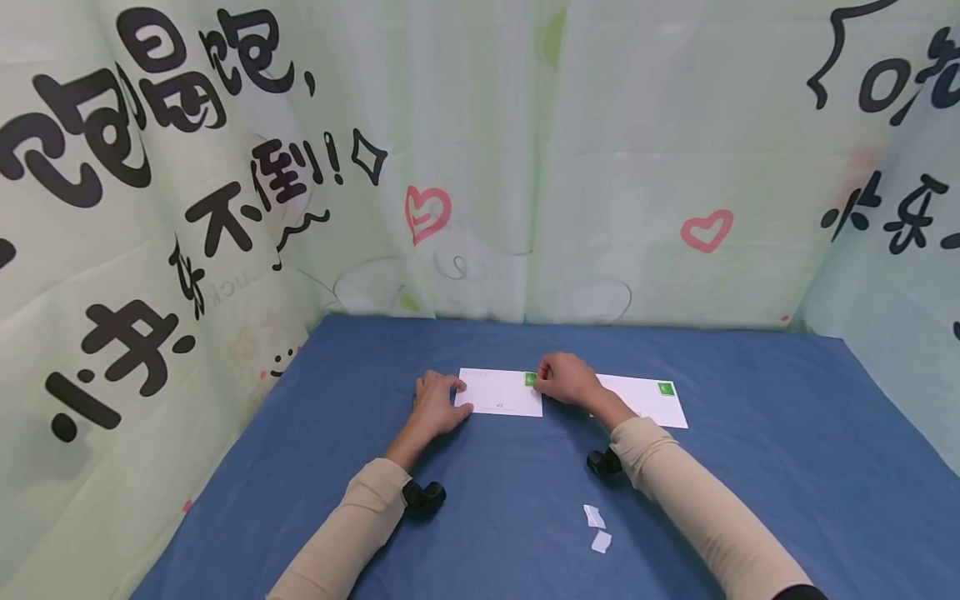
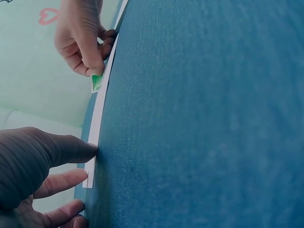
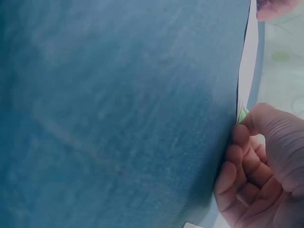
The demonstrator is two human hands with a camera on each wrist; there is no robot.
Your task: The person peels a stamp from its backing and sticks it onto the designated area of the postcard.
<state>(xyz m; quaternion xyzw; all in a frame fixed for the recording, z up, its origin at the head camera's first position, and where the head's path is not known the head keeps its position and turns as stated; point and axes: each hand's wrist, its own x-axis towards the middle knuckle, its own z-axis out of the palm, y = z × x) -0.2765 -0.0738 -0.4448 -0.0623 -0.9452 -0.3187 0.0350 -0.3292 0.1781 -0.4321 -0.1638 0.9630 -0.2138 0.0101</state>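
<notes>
A white envelope (image 1: 497, 393) lies flat on the blue table. My left hand (image 1: 437, 403) rests on its left end, thumb and fingers spread along the edge. At the envelope's upper right corner, my right hand (image 1: 567, 380) pinches a small green stamp (image 1: 530, 379) between thumb and finger. In the left wrist view the stamp (image 2: 97, 83) stands partly tilted up from the paper; its far part is hidden by the fingertips. Under and beyond the right wrist lies a second white envelope (image 1: 637, 397), with a green stamp (image 1: 666, 388) at its upper right corner.
Two small white paper scraps (image 1: 594, 517) lie nearer the front of the blue tabletop (image 1: 495, 533), left of the right forearm. A pale green curtain (image 1: 480, 167) with black lettering and pink hearts hangs behind the table and along both sides.
</notes>
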